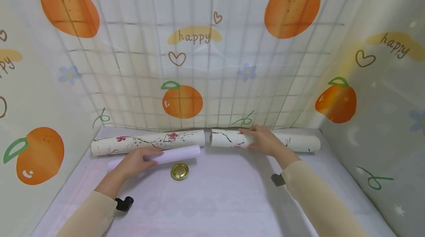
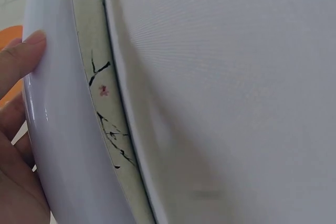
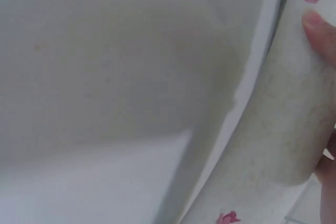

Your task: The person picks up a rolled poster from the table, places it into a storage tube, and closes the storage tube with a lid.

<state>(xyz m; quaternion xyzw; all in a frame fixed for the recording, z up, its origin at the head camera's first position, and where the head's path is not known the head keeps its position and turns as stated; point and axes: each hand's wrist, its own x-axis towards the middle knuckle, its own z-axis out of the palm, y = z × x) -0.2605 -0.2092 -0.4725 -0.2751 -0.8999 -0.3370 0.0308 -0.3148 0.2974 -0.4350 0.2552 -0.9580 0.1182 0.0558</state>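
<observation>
My left hand [image 1: 138, 161] grips a smooth, plain white roll [image 1: 180, 154], thumb on the near side and fingers over the top. The roll lies at a slant, and the hand covers part of its left half. Just behind it is a cream roll [image 1: 132, 142] printed with dark branches and pink blossoms. To the right, my right hand [image 1: 263, 141] holds a second blossom-printed roll [image 1: 229, 139] around its middle. In the right wrist view the thumb presses this roll [image 3: 278, 108] below a pink flower. A narrow gap separates the two printed rolls.
A round gold lid [image 1: 179, 171] lies on the pale tabletop [image 1: 206, 207] in front of the white roll. Behind the printed rolls rises a hanging sheet [image 1: 132, 82] with oranges and a grid showing through. Similar sheets close off both sides.
</observation>
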